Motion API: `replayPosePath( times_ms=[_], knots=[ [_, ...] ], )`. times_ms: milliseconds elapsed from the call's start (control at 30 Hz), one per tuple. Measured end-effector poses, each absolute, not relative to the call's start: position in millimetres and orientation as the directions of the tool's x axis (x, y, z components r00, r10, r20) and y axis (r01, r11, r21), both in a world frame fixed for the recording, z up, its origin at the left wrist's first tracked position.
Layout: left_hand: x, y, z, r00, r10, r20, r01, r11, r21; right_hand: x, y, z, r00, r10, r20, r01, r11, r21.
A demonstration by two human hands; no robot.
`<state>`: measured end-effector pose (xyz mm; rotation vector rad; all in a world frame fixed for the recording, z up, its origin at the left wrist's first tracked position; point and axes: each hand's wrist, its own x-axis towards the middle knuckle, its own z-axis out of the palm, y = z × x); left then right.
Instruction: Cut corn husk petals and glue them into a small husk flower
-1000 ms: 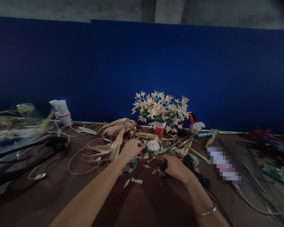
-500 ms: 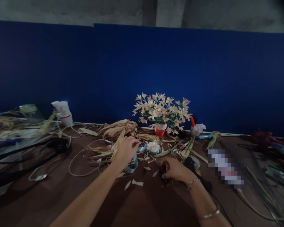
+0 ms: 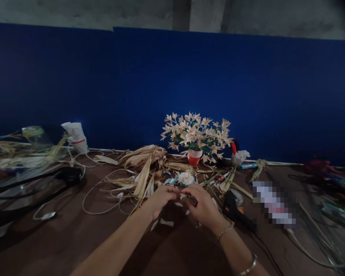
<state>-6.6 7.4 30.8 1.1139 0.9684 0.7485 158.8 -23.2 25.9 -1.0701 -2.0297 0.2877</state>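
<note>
My left hand [image 3: 160,200] is closed in a pinch over the middle of the table; what lies between its fingertips is too small to make out. Close by, almost meeting it, my right hand [image 3: 200,205] is closed around dark-handled scissors [image 3: 193,200], mostly covered by the fingers. Just beyond the hands lies a pale flower head [image 3: 185,178] beside light blue ribbon [image 3: 170,180]. Small cut pale pieces [image 3: 166,222] are scattered below the fingers. Dried husk strips [image 3: 145,180] lie to the left of the hands.
A red and white pot [image 3: 194,158] of pale husk flowers [image 3: 194,132] stands at the back. On the right are a black glue gun [image 3: 232,209] and a blurred power strip [image 3: 273,203]. White cable [image 3: 84,203] loops at left, near black straps [image 3: 66,178].
Both hands have come together: the left moved down and slightly right, the right moved up and left with the scissors. More of the glue gun now shows.
</note>
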Motion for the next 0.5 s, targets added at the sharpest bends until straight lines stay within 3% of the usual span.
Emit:
replayPosePath(
  times_ms=[100,167,233,300,333,400,500],
  knots=[
    [-6.8,7.9,22.5,0.428,0.852,-0.302,-0.116,0.383,0.916,155.9,-23.8,23.0,-0.340,0.737,0.585,0.570,0.656,-0.495],
    [-7.5,9.4,17.9,0.430,0.862,-0.269,-0.104,0.343,0.934,156.3,-23.0,21.5,-0.337,0.744,0.578,0.580,0.647,-0.495],
    [-8.6,10.0,16.6,0.425,0.889,-0.174,-0.016,0.199,0.980,156.8,-22.2,20.3,-0.308,0.767,0.563,0.590,0.618,-0.520],
    [-9.9,8.5,19.1,0.396,0.918,-0.010,0.160,-0.059,0.985,156.9,-21.7,18.9,-0.276,0.789,0.549,0.591,0.590,-0.550],
    [-10.4,6.9,21.5,0.384,0.919,0.093,0.273,-0.209,0.939,156.6,-21.5,18.2,-0.268,0.797,0.541,0.594,0.579,-0.559],
    [-10.9,2.2,27.0,0.395,0.876,0.277,0.495,-0.457,0.739,155.7,-21.4,17.1,-0.263,0.811,0.522,0.611,0.559,-0.561],
    [-9.2,-6.4,33.4,0.460,0.791,0.403,0.670,-0.607,0.427,153.7,-21.8,17.1,-0.252,0.826,0.504,0.643,0.532,-0.551]
  ],
)
